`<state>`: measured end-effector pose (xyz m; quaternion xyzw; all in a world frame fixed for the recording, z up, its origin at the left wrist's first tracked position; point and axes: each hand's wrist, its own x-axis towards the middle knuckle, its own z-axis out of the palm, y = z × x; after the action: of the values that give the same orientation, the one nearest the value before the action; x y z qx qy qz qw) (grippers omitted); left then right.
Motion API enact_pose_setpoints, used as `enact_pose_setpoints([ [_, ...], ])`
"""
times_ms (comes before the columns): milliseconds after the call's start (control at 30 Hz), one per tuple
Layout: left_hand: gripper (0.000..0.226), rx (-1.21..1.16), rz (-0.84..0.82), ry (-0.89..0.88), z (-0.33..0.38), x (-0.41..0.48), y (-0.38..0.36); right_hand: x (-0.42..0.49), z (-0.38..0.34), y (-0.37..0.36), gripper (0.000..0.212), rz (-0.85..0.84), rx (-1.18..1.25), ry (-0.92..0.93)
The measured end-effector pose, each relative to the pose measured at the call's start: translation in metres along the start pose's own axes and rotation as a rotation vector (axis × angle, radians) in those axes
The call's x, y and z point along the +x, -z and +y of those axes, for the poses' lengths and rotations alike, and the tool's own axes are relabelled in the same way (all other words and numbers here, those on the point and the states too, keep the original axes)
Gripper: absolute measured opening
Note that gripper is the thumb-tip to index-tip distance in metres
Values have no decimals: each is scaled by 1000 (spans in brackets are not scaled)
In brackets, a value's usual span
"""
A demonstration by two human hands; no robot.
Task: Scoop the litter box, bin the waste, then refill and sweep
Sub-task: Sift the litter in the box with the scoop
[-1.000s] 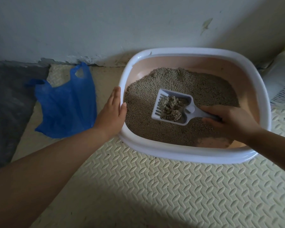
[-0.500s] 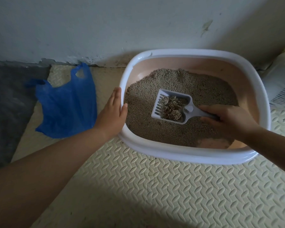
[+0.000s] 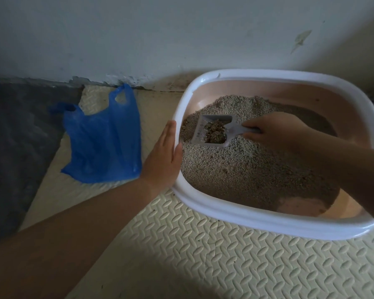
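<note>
A white-rimmed, pink litter box (image 3: 242, 216) holds grey litter (image 3: 242, 169). My right hand (image 3: 276, 132) grips the handle of a pale slotted scoop (image 3: 212, 131) that carries dark clumps (image 3: 215, 131) just above the litter near the box's left wall. My left hand (image 3: 164, 156) lies flat against the outside of the box's left rim, fingers together and straight. A blue plastic bag (image 3: 104, 139) lies flat on the floor to the left of that hand.
A cream patterned foam mat (image 3: 203, 260) covers the floor under the box. Dark grey flooring (image 3: 15, 134) lies at the left. A pale wall (image 3: 160, 35) stands just behind the box and bag.
My right hand has carried the loaded scoop left and toward the box's far left corner. My head view has shifted, so the box sits further right. The left hand stays on the rim.
</note>
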<state>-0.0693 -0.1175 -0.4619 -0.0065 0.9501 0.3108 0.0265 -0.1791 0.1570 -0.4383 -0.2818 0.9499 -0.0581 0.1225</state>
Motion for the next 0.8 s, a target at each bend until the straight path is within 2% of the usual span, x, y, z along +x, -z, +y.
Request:
enact_pose_setpoints([
  [167,62,-20,-23,-10,-1,-1,0,42,-5,4,26,-70,-115,33],
  [433,66,-49,-19,-17,-1,0,-2,62,-14,6,28,-85,-61,45],
  [600,69,-70,-8,-21,-1,1,-4,33,-26,-25,22,61,57,-48],
  [800,69,-86,-6,-16,0,1,-4,28,-8,-40,21,131,136,51],
])
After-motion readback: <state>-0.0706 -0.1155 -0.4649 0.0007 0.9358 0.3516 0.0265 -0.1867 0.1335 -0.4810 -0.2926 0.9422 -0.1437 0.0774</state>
